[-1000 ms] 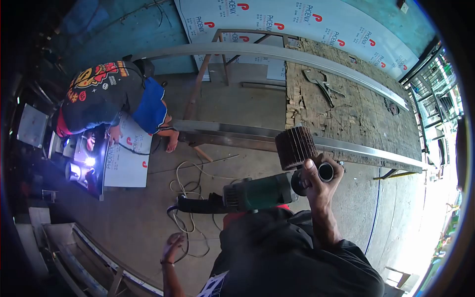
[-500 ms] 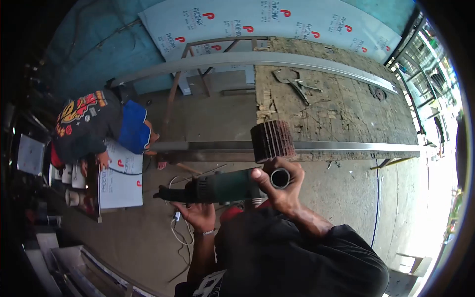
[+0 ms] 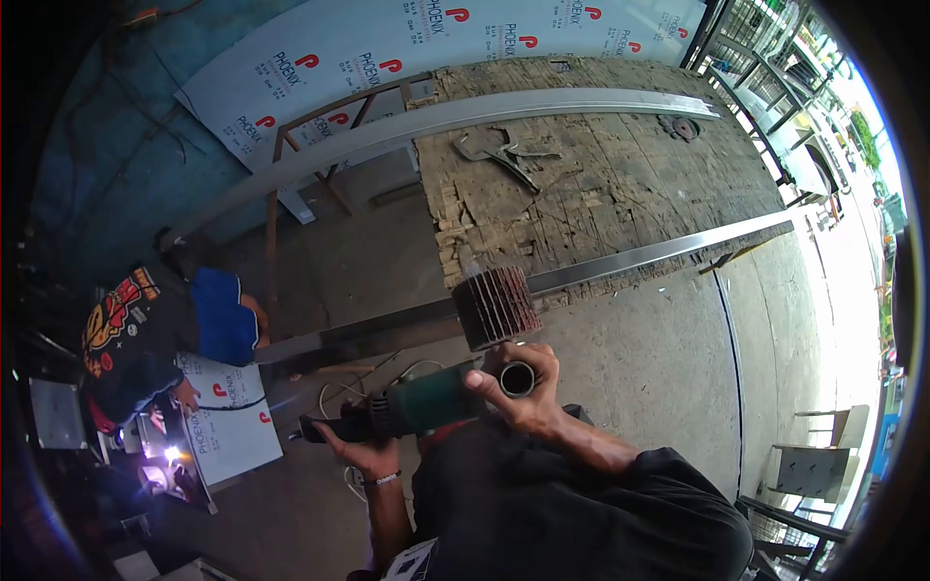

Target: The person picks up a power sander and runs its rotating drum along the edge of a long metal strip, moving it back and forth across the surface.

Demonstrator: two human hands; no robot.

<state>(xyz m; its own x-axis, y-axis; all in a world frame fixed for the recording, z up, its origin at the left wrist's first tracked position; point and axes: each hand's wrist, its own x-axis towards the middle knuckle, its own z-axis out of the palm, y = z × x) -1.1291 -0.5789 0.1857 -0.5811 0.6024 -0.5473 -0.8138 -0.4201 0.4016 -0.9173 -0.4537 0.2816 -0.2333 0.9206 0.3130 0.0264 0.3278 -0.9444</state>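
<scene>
I hold a green power sander with a wide brown abrasive flap drum on its front. My right hand is wrapped round the front tubular handle, whose hollow round end faces up. My left hand is under the tool's black rear handle, palm up with the thumb along it; its other fingers are mostly hidden. The drum overlaps the near long metal bar in this view, close over it. That bar runs along the near edge of the wooden bench and out past its left end.
A second metal bar lies farther back, with a locking clamp and an abrasive disc on the bench. At left, a crouching person works at a bright welding arc beside a white-filmed sheet. A cord lies on the floor.
My view has turned, so the bench sits farther left and tilted. The flap drum now overlaps the near bar beside the bench's left end. My left hand has closed up on the rear handle. A welding arc has lit.
</scene>
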